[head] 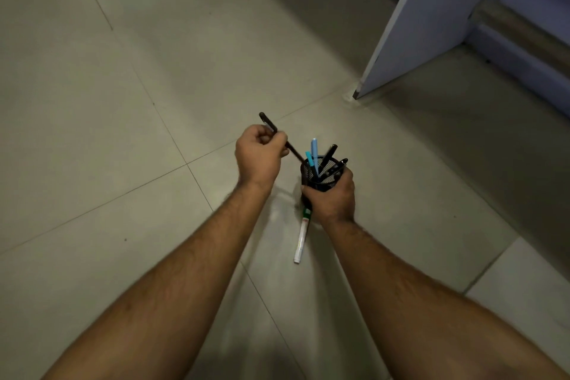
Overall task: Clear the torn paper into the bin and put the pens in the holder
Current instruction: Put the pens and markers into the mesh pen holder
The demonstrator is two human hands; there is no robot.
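My right hand (pixel 334 197) grips a black mesh pen holder (pixel 320 173) above the tiled floor. Several pens stand in it, among them a light blue pen (pixel 314 153) and dark ones (pixel 330 151). My left hand (pixel 259 154) is closed around a black pen (pixel 268 123), held slanted with its lower tip at the holder's left rim. On the floor just below the holder lies a white marker with a green band (pixel 300 239). No torn paper and no bin are in view.
Pale floor tiles (pixel 123 102) fill the view. A light panel of a desk or partition (pixel 416 18) stands on the floor at upper right, with a wall skirting (pixel 518 31) behind it.
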